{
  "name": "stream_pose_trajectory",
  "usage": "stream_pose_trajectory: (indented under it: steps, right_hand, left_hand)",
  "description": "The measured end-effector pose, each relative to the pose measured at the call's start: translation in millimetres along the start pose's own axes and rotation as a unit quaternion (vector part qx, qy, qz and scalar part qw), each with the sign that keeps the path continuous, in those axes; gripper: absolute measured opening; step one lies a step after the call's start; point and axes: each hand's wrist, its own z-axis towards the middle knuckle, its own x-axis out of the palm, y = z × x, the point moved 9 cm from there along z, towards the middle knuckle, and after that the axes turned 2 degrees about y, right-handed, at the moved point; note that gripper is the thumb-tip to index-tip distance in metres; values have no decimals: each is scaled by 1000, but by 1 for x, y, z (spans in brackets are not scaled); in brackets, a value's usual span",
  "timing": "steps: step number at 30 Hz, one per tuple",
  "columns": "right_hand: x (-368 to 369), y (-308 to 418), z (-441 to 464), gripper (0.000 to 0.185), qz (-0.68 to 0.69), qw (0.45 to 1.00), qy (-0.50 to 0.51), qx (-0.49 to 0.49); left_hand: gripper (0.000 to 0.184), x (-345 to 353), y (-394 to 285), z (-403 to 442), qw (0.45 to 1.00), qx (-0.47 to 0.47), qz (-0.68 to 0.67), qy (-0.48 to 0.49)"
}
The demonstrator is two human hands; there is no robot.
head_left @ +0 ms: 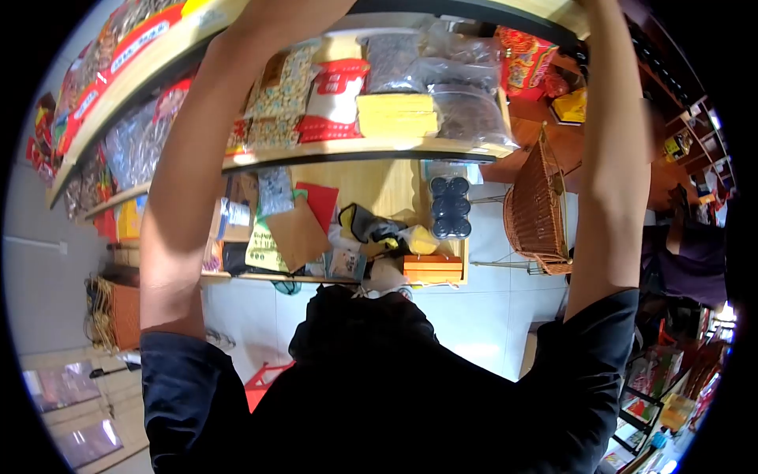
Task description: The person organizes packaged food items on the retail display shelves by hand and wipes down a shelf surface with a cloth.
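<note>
Wooden shelving (pixel 517 9) spans between the raised arms (pixel 185 186); hands out of view, grip impossible to tell. Below them, a red bag (pixel 335 88) and yellow pack (pixel 397 116) lie behind the lip (pixel 466 145), which likely stops them sliding.

Head-worn view, forward and down

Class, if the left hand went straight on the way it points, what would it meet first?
Probably the top shelf, beside the left hand, though the fingertips lie outside the picture and depth is unclear.
</note>
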Motion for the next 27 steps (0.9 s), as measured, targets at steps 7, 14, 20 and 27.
stream_pose_trajectory:
  steps: [7,14,20,27]
  right_hand:
    - [13,71,-219,20,77,987,-19,-141]
    - [297,-30,-628,30,250,756,540,274]
    - [374,-119,-804,74,64,683,624,373]
    - [389,-111,-787,75,-39,661,630,405]
  left_hand:
    - [25,-39,25,-184,896,-351,-235,-141]
    - [11,-21,-199,-519,592,-683,-353,243]
    - [22,-67,-354,-643,316,-798,-448,249]
    - [16,-47,-443,-734,288,-819,-406,285]
